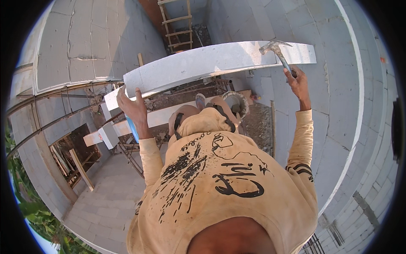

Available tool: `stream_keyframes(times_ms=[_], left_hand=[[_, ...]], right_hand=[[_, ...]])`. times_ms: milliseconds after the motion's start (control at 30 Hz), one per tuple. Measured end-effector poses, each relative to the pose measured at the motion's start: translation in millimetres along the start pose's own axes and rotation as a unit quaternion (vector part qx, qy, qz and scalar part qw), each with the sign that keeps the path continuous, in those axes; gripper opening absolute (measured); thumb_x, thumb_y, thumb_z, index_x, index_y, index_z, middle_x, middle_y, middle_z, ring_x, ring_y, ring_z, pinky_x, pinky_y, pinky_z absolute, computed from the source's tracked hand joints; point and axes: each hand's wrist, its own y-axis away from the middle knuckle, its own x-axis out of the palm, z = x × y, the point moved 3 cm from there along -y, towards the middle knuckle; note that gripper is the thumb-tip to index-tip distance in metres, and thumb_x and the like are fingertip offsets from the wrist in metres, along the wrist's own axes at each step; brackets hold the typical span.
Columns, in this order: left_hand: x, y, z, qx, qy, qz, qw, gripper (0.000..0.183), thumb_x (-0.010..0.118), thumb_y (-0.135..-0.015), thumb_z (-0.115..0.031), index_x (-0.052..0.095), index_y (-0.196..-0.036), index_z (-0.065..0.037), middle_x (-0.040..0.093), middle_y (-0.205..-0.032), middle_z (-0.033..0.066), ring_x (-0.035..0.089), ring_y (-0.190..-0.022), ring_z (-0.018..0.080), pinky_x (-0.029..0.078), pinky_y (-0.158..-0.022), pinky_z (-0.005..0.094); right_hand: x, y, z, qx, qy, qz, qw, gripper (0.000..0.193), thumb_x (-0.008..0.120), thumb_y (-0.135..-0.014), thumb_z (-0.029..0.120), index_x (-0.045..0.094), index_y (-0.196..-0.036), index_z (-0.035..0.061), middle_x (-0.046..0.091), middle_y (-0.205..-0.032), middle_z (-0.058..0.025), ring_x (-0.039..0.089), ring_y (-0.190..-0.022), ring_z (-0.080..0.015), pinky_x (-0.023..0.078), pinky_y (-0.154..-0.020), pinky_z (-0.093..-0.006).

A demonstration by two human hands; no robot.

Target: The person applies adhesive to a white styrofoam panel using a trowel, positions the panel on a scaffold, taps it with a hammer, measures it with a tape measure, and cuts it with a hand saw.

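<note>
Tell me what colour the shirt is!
The shirt is yellowish tan with black splatters and lettering, seen best in the head view.

Wooden plank [91, 138]: 1 white block [109, 136] on top.

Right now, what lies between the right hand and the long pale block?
The head view shows a hammer, gripped by the right hand, its head overlapping the block.

Ladder [179, 32] at top; slanted plank [81, 170] at left; green foliage [37, 216], seemingly broad-leaved, lower left.
</note>
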Motion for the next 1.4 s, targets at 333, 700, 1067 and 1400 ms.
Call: stream_keyframes(times_ms=[333, 700, 1067, 1400], left_hand=[[81, 20, -91, 0.161, -0.173, 0.175, 0.956, 0.074, 0.051, -0.101, -0.065, 0.029, -0.164, -0.034, 0.013, -0.17, 0.0244, 0.007, -0.155, 0.0557, 0.014, -0.113, 0.0821], [96, 27, -90, 0.173, -0.201, 0.166, 0.95, 0.076, 0.042, -0.101, -0.071, 0.025, -0.166, -0.035, 0.003, -0.172, 0.0243, 0.001, -0.156, 0.055, 0.007, -0.113, 0.0826], [11, 95, -1, 0.04, 0.016, 0.157, 0.987, 0.047, 0.069, -0.097, -0.024, 0.059, -0.14, -0.009, 0.055, -0.143, 0.021, 0.049, -0.133, 0.0418, 0.04, -0.112, 0.0532], [19, 223, 133, -0.103, 0.056, 0.54, 0.834, 0.033, 0.066, -0.091, -0.031, 0.074, -0.098, 0.0, 0.075, -0.092, 0.0211, 0.067, -0.076, 0.0341, 0.052, -0.073, 0.0439]], right_hand=[[-13, 9, 69, -0.033, -0.025, -0.146, 0.988, 0.047, 0.07, -0.1, 0.041, 0.072, -0.13, 0.0064, 0.066, -0.073, -0.0042, 0.057, -0.067, -0.0112, 0.047, -0.062, -0.032], [44, 40, 44, -0.003, 0.079, -0.094, 0.992, 0.042, 0.068, -0.102, 0.036, 0.072, -0.131, 0.0055, 0.077, -0.11, -0.0194, 0.074, -0.093, -0.0259, 0.056, -0.085, -0.0378], [80, 93, 71, 0.096, -0.197, -0.13, 0.967, 0.049, 0.072, -0.099, 0.037, 0.071, -0.127, -0.0038, 0.076, -0.115, -0.0206, 0.07, -0.104, -0.024, 0.054, -0.093, -0.0372], [114, 120, 84, 0.168, -0.35, -0.066, 0.919, 0.047, 0.074, -0.099, 0.034, 0.069, -0.131, 0.0, 0.063, -0.082, -0.0005, 0.048, -0.066, -0.0051, 0.036, -0.055, -0.0225]])
